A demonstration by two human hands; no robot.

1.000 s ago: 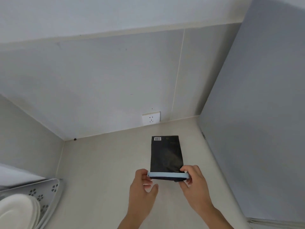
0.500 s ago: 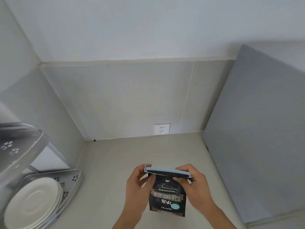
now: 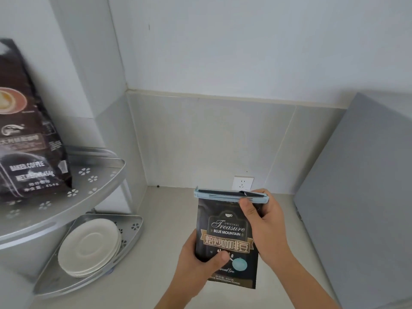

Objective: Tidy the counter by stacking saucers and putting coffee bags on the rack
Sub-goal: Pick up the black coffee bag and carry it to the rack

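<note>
Both hands grasp the bag [image 3: 227, 237]: left hand [image 3: 200, 262] low, right hand [image 3: 260, 221] by the clip [image 3: 230, 195]. The rack [image 3: 95, 190] shelf already holds another bag [image 3: 26, 134], so a careless placement might topple it.

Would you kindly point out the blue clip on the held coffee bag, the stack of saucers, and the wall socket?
blue clip [image 3: 219, 195], head view, on its left half.
stack of saucers [image 3: 89, 244], head view, on the top saucer's centre well.
wall socket [image 3: 242, 183], head view, on its faceplate.
</note>
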